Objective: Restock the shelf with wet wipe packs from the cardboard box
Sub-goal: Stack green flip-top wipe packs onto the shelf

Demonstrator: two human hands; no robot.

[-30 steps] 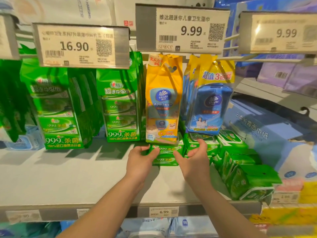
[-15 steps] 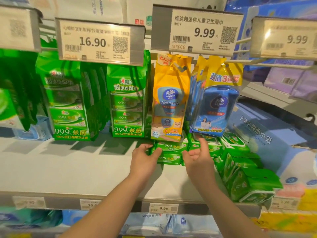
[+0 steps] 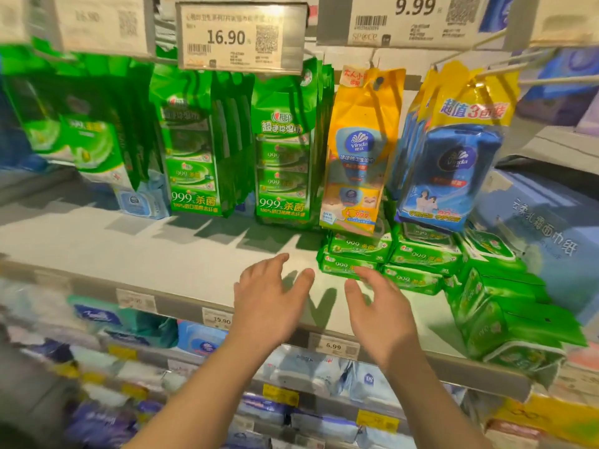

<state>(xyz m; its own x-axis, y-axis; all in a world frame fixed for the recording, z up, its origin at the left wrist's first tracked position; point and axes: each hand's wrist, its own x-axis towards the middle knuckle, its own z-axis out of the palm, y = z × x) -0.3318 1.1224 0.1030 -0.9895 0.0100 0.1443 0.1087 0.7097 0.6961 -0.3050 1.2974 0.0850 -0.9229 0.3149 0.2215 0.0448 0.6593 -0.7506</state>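
Both hands are empty over the grey shelf (image 3: 155, 254), left hand (image 3: 270, 299) and right hand (image 3: 377, 306) with fingers spread loose, bare shelf stretching to their left. The green wet wipe packs (image 3: 356, 254), printed "999", lie stacked just beyond the right fingertips, under a hanging yellow Vinda pack (image 3: 359, 150); the tag (image 3: 240, 37) overhead reads 16.90.

grey shop shelf (image 3: 136, 251), price tags (image 3: 241, 35) overhead.
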